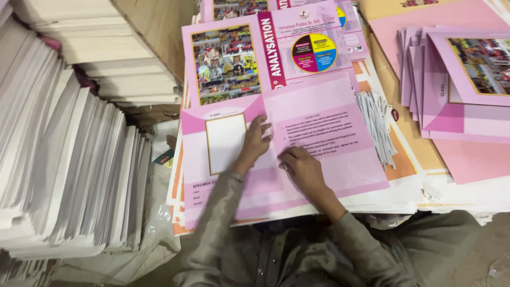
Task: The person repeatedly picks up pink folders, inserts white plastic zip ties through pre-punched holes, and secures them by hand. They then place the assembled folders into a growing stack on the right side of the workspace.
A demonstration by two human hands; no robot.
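Both hands at frame centre on pink cover sheet (319, 127); left hand (255, 142) flat, grip open; right hand (302, 169) fingers curled, poss. pinching sheet edge, can't tell; white paper stacks (69, 159) at left.

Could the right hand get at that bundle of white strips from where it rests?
Probably yes: the right hand lies on the pink sheet, and the white strips lie uncovered just beyond its right edge, nothing between.

Tall white paper stacks (64, 143) flank brown cardboard (154, 26) above a grey floor (494, 244).
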